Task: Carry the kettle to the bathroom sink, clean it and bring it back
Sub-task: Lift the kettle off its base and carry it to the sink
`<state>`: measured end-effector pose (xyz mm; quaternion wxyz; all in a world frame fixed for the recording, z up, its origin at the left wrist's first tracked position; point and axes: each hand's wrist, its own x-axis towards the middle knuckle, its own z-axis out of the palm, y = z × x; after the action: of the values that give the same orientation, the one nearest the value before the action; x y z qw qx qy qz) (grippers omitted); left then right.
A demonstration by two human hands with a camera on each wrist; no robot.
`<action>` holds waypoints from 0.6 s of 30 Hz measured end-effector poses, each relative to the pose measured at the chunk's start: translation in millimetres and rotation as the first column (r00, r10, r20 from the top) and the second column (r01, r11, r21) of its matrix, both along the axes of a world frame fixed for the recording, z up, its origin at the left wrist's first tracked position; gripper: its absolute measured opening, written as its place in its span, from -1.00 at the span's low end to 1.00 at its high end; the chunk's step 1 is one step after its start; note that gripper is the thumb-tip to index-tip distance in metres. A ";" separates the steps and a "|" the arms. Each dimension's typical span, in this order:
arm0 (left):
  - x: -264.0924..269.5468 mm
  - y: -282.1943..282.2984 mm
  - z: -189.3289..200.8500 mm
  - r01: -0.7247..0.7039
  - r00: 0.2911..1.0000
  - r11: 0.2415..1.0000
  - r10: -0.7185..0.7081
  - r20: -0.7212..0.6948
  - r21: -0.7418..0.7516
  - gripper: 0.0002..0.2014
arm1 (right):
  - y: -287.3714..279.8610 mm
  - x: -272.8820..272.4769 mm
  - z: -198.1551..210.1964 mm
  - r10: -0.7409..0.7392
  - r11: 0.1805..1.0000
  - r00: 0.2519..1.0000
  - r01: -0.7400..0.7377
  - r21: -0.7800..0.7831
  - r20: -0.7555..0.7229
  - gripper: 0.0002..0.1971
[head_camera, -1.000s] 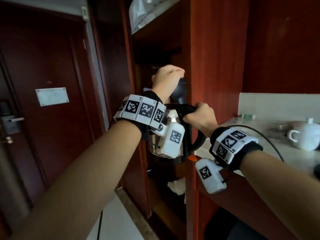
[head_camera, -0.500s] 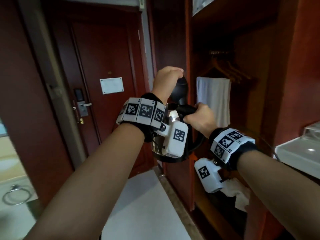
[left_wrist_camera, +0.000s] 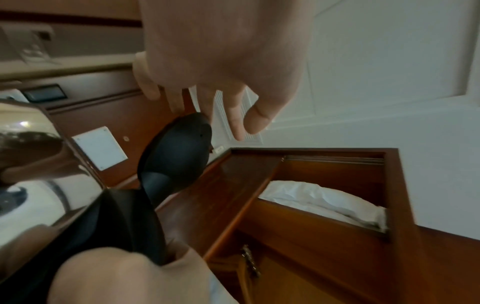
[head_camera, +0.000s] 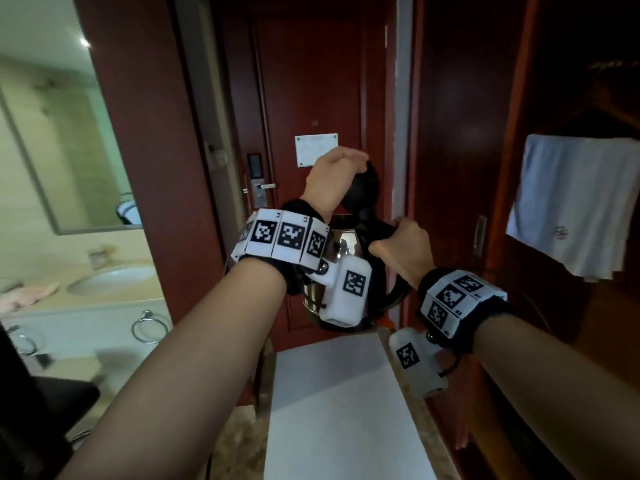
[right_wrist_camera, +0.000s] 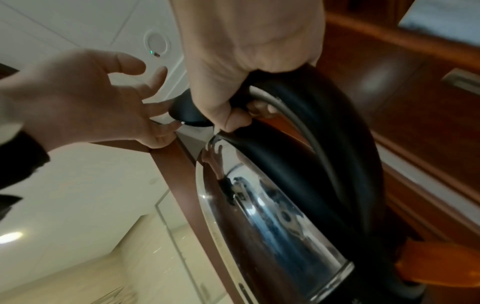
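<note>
A shiny steel kettle (head_camera: 346, 244) with a black handle (head_camera: 381, 230) hangs in the air in front of me, its black lid (head_camera: 363, 192) flipped up. My right hand (head_camera: 403, 251) grips the top of the handle (right_wrist_camera: 298, 123) in a fist. My left hand (head_camera: 332, 178) reaches over the raised lid (left_wrist_camera: 176, 156), loose fingers (left_wrist_camera: 205, 107) touching its upper edge and the thumb held apart. The steel body (right_wrist_camera: 272, 216) mirrors the room. The bathroom sink (head_camera: 110, 278) lies to the left through an open doorway.
A dark red entrance door (head_camera: 311, 98) stands straight ahead. To the right, an open wardrobe holds a hanging white towel (head_camera: 571, 202). A mirror (head_camera: 69, 133) and towel rings (head_camera: 149, 325) show in the bathroom. A white mat (head_camera: 339, 410) covers the floor below.
The view has swung left, from the counter and wardrobe to the entrance door and the bathroom doorway. Both hands keep the same hold on the kettle.
</note>
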<state>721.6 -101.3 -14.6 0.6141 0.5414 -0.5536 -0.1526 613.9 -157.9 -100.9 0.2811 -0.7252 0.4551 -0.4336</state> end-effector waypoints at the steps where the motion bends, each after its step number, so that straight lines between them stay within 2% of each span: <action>1: 9.4 -4.5 -1.8 -0.011 1.000 1.000 0.011 -0.001 0.010 -0.85 | -7.4 10.8 -2.9 0.028 1.000 1.000 -0.028 0.004 0.009 -0.75; 9: 79.9 -60.6 -2.0 -0.162 0.983 0.986 0.164 -0.078 0.038 -0.76 | -82.9 103.6 -9.0 0.203 0.979 0.979 -0.204 0.007 0.012 -0.80; 18: 160.7 -87.5 -7.1 -0.340 0.926 0.937 0.348 -0.146 0.076 -0.85 | -129.4 204.3 -9.8 0.302 0.951 0.950 -0.306 -0.036 -0.085 -0.82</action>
<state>882.3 -188.8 -21.7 0.6595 0.6313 -0.3962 -0.0982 818.2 -287.3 -110.7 0.3087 -0.8096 0.3380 -0.3673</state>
